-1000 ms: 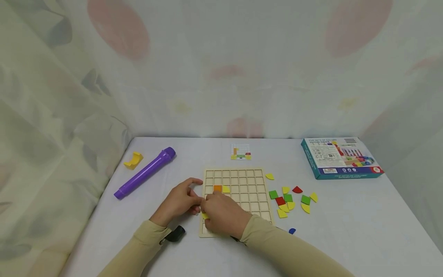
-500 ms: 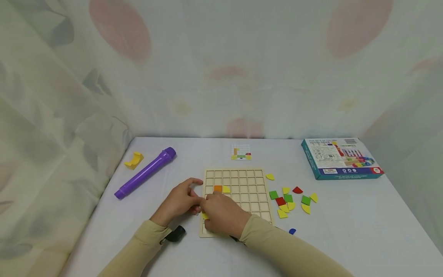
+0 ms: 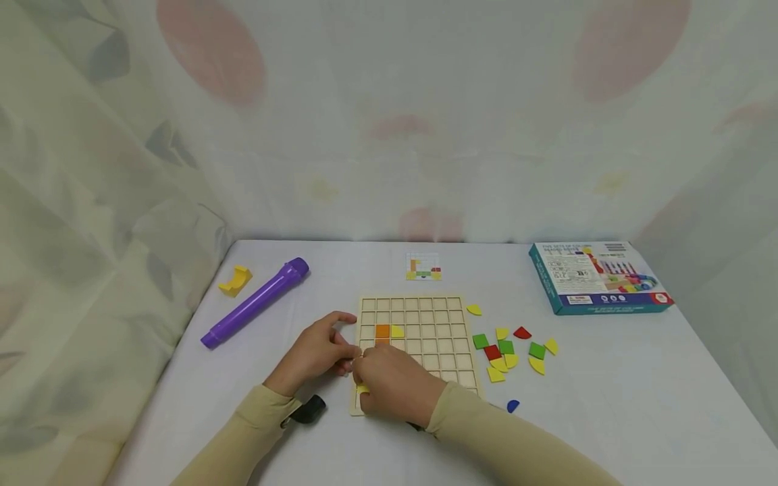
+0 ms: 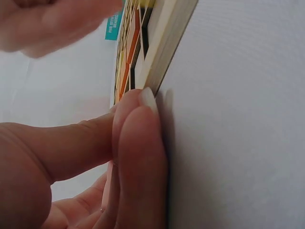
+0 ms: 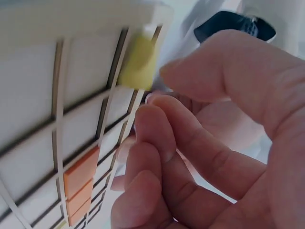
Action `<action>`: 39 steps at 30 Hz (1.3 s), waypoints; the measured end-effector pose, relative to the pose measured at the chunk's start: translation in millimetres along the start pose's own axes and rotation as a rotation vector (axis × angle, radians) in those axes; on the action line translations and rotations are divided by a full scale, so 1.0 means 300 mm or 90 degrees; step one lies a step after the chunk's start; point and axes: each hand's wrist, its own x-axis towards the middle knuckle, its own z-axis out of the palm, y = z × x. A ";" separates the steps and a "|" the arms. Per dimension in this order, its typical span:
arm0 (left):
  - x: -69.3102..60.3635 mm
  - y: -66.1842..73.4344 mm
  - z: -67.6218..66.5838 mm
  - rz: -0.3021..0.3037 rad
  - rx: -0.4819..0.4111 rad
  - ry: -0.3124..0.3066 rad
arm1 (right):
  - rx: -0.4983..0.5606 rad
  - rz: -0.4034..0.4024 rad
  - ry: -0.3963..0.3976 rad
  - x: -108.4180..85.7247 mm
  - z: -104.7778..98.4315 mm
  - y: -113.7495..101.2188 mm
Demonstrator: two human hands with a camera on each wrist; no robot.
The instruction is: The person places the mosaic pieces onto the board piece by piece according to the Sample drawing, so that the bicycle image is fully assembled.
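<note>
A wooden grid board (image 3: 428,317) lies mid-table. My left hand (image 3: 319,345) rests at its left edge; in the left wrist view, my left fingertips (image 4: 140,143) touch the edge. My right hand (image 3: 398,381) is over the board's lower left part. Close to its thumb, a yellow piece (image 5: 138,62) sits in a cell near the board's edge in the right wrist view. The right fingers are loosely bent, with nothing visible between thumb and index finger. Orange square pieces (image 3: 382,331) and a yellow piece (image 3: 397,331) sit in other cells. My right hand hides several cells.
Loose green pieces (image 3: 506,347), yellow pieces (image 3: 495,374) and red pieces (image 3: 522,333) lie right of the board, with a blue piece (image 3: 513,406) nearer. A pattern card (image 3: 423,267), purple tube (image 3: 255,304), yellow holder (image 3: 235,281) and box (image 3: 598,278) lie farther out.
My right hand has shifted slightly down and right, uncovering more of the lower orange piece. The yellow piece beside it shows slightly lower. My left hand has hardly moved.
</note>
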 end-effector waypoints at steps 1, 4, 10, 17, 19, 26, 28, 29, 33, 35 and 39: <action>-0.001 0.001 -0.001 0.001 0.001 0.001 | 0.000 -0.005 0.001 -0.005 0.000 -0.004; -0.001 0.001 -0.003 0.004 0.003 0.000 | -0.009 -0.015 0.005 -0.014 0.002 -0.011; 0.001 0.002 -0.003 0.003 -0.003 -0.009 | -0.016 0.020 -0.013 -0.026 0.008 -0.011; 0.002 0.000 -0.002 0.005 -0.006 -0.009 | -0.024 0.032 -0.013 -0.026 0.018 -0.012; 0.003 0.000 -0.001 0.003 -0.004 -0.009 | -0.023 0.030 -0.015 -0.030 0.018 -0.013; 0.002 0.007 0.003 -0.006 -0.001 -0.009 | -0.034 0.027 -0.023 -0.043 0.011 -0.017; 0.003 0.011 0.004 -0.009 0.001 -0.010 | -0.034 0.029 -0.023 -0.045 0.010 -0.017; 0.004 0.011 0.004 -0.009 0.004 -0.010 | -0.033 0.029 -0.022 -0.046 0.010 -0.017; 0.008 0.008 0.004 -0.015 0.010 -0.007 | -0.036 0.025 -0.018 -0.048 0.013 -0.014; 0.010 0.004 0.003 -0.015 0.012 -0.005 | -0.036 0.028 -0.015 -0.054 0.015 -0.007; 0.010 -0.001 0.000 -0.014 0.010 -0.006 | -0.029 0.051 -0.009 -0.084 0.006 0.027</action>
